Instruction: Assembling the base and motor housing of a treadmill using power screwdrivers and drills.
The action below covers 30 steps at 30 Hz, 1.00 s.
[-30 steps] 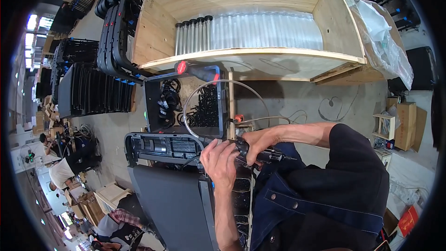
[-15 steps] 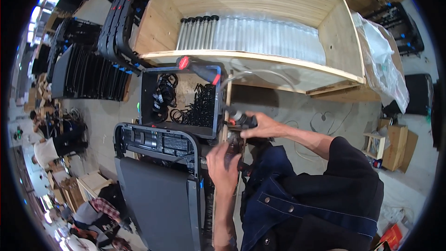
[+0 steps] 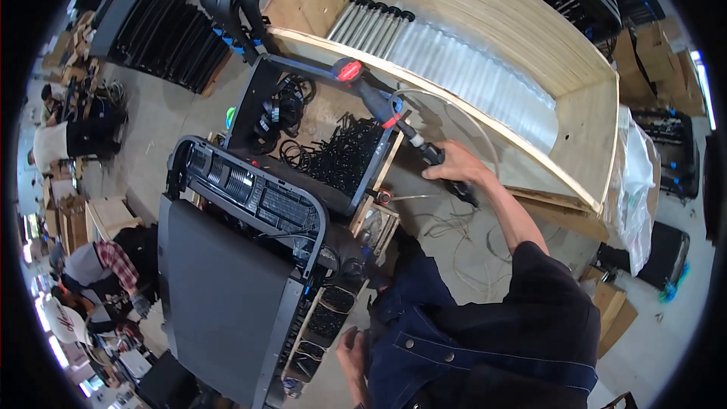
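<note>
My right hand (image 3: 460,163) is wrapped round a black power driver (image 3: 434,154) with a grey front end. The driver's grey end points at a red-and-black cordless tool (image 3: 367,95) lying across the corner of a black bin (image 3: 257,95); whether they touch I cannot tell. Low beside my jacket, my left hand (image 3: 352,354) has its fingers curled in; anything inside them is hidden. It is nearest to small trays of dark parts (image 3: 333,301). Left of these stands a black treadmill-like frame with a flat deck (image 3: 227,280) and an opened motor end (image 3: 254,188).
Black cables (image 3: 284,110) and dark small parts (image 3: 341,151) lie in the bin. Beyond it, a wooden crate (image 3: 591,140) holds metal rollers (image 3: 371,26), many under clear wrap. A pale hose (image 3: 488,136) loops by the driver. Other people work at left, one in a plaid sleeve (image 3: 117,263).
My right hand has carried the driver away from the frame toward the crate. My left hand has withdrawn from the frame's side toward my body. The whole view has turned and shifted.
</note>
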Motion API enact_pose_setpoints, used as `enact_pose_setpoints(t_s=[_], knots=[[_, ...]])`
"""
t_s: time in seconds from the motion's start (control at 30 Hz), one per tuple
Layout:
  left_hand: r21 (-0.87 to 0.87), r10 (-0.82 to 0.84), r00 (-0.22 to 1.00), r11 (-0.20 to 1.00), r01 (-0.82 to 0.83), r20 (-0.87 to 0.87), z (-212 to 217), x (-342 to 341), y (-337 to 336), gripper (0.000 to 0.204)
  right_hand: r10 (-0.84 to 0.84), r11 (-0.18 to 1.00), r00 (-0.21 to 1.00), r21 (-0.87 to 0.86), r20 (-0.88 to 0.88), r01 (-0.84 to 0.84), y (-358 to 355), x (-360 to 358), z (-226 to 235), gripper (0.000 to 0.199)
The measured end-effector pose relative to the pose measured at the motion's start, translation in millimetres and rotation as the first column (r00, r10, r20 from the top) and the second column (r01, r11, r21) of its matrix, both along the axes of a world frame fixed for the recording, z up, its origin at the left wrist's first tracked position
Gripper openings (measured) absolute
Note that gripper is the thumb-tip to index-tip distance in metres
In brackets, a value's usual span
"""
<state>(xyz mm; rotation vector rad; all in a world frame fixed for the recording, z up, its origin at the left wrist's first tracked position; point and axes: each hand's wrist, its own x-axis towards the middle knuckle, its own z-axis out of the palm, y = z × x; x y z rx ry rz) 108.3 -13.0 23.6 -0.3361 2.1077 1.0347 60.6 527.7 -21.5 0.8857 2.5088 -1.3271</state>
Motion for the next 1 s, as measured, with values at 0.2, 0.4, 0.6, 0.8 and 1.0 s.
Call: enact_pose_setpoints(t_s=[0.2, 0.4, 0.6, 0.8, 1.0], knots=[[0.050, -0.012, 0.995, 0.999, 0.007, 0.099, -39, 9, -12, 0.042, -0.043, 0.992, 0.989, 0.108, -0.139, 0.059, -5, -3, -7, 0.044], [0.038, -0.011, 1.000, 0.999, 0.011, 0.005, -50, 8, -30, 0.037, -0.168, 0.975, 0.861, 0.045, -0.481, 0.215, -28, -29, -191, 0.046], [-0.037, 0.197, 0.965, 0.980, -0.194, 0.173, -80, 50, -92, 0.046, -0.318, 0.945, 0.926, 0.005, -0.203, 0.326, -42, -43, -242, 0.051], [-0.080, 0.485, 0.867, 0.874, -0.479, 0.113, -147, 53, -122, 0.038, -0.226, 0.974, 0.959, -0.038, -0.174, 0.222, -68, 19, -77, 0.030], [-0.156, 0.415, 0.890, 0.882, -0.444, -0.187, -229, 49, -175, 0.022, 0.018, 0.900, 0.992, -0.429, -0.126, -0.071, -187, 51, -23, 0.015]])
